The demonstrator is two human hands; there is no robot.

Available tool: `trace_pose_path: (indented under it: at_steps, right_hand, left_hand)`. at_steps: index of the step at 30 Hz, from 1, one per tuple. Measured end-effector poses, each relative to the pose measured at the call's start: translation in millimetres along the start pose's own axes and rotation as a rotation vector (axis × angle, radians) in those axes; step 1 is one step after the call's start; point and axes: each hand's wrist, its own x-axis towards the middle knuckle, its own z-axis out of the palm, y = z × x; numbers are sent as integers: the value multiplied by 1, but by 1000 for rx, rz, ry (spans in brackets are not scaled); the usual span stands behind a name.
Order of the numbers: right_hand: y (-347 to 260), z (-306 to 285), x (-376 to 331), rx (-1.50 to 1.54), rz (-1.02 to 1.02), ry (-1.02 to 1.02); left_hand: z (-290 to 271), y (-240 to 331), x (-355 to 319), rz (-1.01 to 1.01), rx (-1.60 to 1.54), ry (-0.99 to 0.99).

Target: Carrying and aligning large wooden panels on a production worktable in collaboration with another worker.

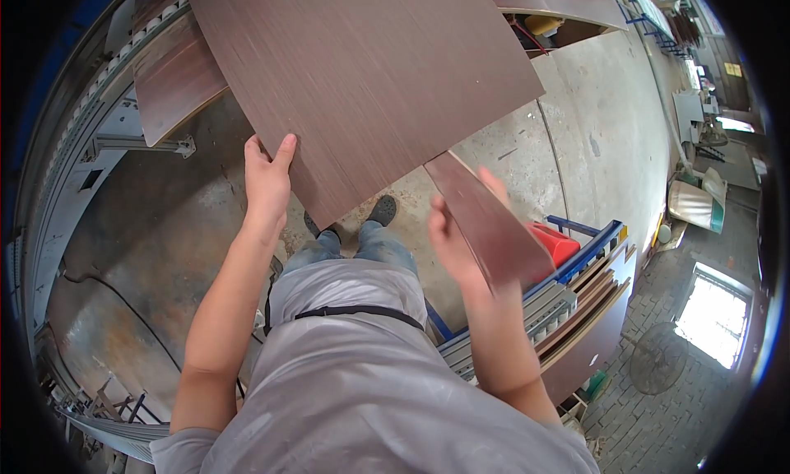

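Left hand (267,179) pinches the big brown board (362,79) by its left edge, out over the floor (592,161). Right hand (455,248), a bit blurry, grips a narrow brown strip (481,215) near it. Held one-handed, the board could tip; a bump from the strip could scratch it.

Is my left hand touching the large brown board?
Touching. The head view shows the left hand holding the large board by its edge, thumb on top.
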Motion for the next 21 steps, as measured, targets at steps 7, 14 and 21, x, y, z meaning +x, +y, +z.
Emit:
trace_pose_path:
  at_steps: [7, 14, 21]
  right_hand:
    - [10, -43, -24, 8, 115, 23]
    - [16, -13, 56, 23, 141, -142]
    - [-20, -6, -70, -18, 48, -343]
  left_hand:
    - [-2, -3, 0, -7, 19, 7]
    - [-3, -2, 1, -8, 30, -8]
    - [-2, 0, 2, -1, -4, -15]
